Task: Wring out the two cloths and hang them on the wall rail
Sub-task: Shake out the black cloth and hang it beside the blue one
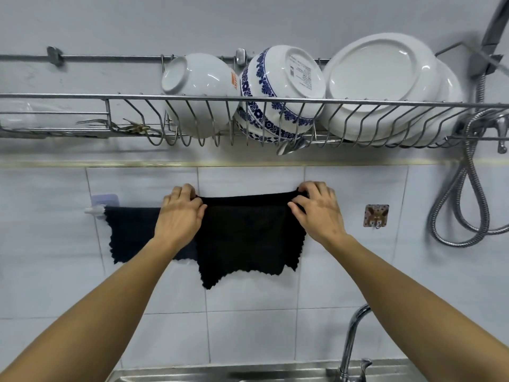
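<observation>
A black cloth point(248, 238) is stretched flat against the tiled wall, its top edge held level. My left hand point(180, 213) pinches its upper left corner and my right hand point(316, 210) pinches its upper right corner. To the left a dark navy cloth point(129, 232) hangs over the wall rail point(95, 210), whose white end and pale purple mount show at the left. The black cloth overlaps the navy one's right side. The rail behind the black cloth is hidden.
A wire dish rack point(248, 106) above holds two bowls and plates. A sticker hook point(376, 215) is on the wall at right, beside a looped metal shower hose point(462, 205). A faucet point(352, 343) and the steel sink rim point(220, 374) lie below.
</observation>
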